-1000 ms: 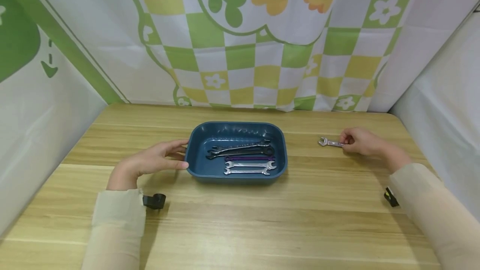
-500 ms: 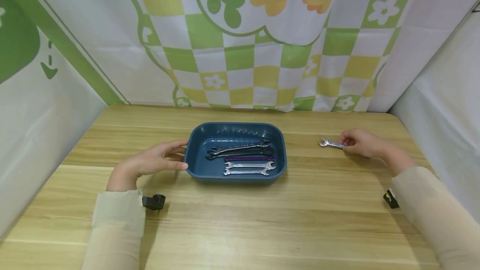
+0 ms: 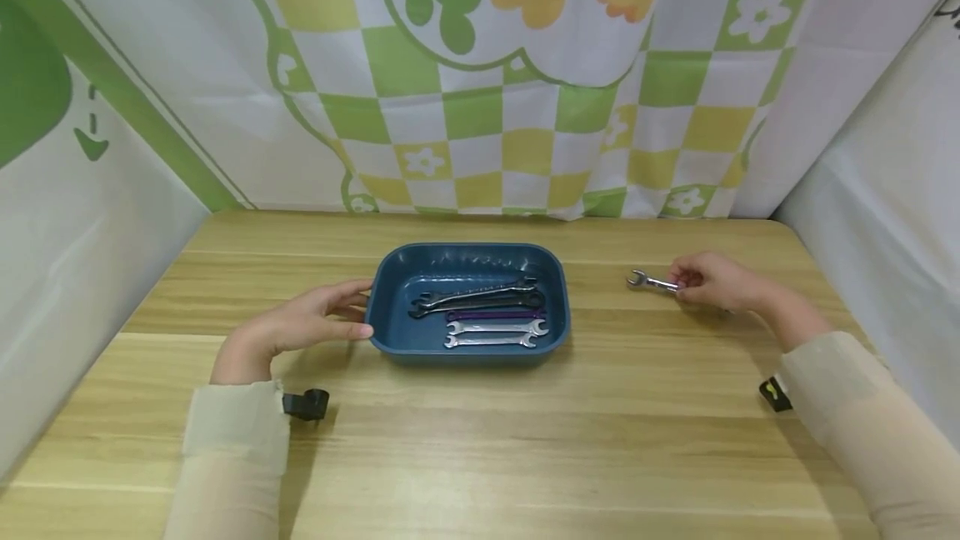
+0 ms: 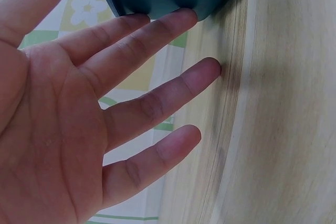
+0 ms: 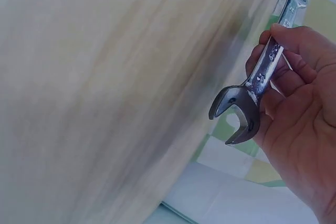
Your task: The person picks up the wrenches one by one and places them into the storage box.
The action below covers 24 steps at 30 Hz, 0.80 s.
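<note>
Pinched between the thumb and fingers of my right hand (image 3: 716,283) is a silver open-end wrench (image 3: 649,281). The right wrist view shows both ends of this wrench (image 5: 265,66) sticking out past the fingers, close over the table. My left hand (image 3: 303,325) is at the left end of a blue tray (image 3: 468,358), thumb at the rim and fingers spread. In the left wrist view two extended fingers (image 4: 176,22) meet the tray's outer wall. Inside the tray lie two silver wrenches (image 3: 497,327), a purple wrench (image 3: 493,316) and several darker wrenches (image 3: 480,302).
The tray stands near the middle of a wooden table (image 3: 480,448). A checked, flowered curtain (image 3: 472,115) hangs behind the table's back edge, with white cloth on both sides. Black camera mounts (image 3: 306,404) stick out from the wrists.
My right hand has shifted the wrench slightly left and raised it a little, and its far end now shows behind the hand. My left hand stays at the tray.
</note>
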### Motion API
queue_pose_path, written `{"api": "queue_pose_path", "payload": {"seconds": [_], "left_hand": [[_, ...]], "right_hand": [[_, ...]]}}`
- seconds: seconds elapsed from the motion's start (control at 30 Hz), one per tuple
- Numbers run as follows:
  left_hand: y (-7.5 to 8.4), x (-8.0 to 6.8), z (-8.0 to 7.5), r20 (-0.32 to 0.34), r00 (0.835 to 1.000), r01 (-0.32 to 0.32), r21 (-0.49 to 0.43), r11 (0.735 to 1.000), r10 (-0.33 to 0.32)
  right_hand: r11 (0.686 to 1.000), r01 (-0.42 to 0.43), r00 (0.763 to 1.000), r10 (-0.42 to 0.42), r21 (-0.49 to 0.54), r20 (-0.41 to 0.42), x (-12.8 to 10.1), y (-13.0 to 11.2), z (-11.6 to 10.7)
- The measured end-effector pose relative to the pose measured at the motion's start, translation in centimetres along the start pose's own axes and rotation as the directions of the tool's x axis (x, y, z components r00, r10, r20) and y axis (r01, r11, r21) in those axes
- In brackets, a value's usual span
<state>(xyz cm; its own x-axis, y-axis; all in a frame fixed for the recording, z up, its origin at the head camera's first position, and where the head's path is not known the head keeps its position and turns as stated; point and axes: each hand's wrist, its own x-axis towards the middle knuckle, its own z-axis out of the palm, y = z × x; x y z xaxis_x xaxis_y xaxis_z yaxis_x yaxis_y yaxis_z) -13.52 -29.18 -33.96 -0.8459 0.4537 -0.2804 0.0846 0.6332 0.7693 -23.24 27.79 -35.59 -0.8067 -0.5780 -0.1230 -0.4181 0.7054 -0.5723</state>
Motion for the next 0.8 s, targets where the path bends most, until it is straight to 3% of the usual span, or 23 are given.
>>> {"api": "queue_pose_path", "payload": {"seconds": [0.37,0.8], "left_hand": [[-0.1,0.1,0.0,-0.003,1.000,0.003,0.002,1.000,-0.003],[-0.2,0.0,0.0,-0.001,1.000,-0.006,-0.004,1.000,0.006]], "right_hand": [[0.999,0.034,0.999,-0.034,-0.020,-0.009,0.1,-1.2,-0.3],[0.997,0.059,0.998,-0.059,-0.052,0.010,1.3,-4.5,-0.6]]}}
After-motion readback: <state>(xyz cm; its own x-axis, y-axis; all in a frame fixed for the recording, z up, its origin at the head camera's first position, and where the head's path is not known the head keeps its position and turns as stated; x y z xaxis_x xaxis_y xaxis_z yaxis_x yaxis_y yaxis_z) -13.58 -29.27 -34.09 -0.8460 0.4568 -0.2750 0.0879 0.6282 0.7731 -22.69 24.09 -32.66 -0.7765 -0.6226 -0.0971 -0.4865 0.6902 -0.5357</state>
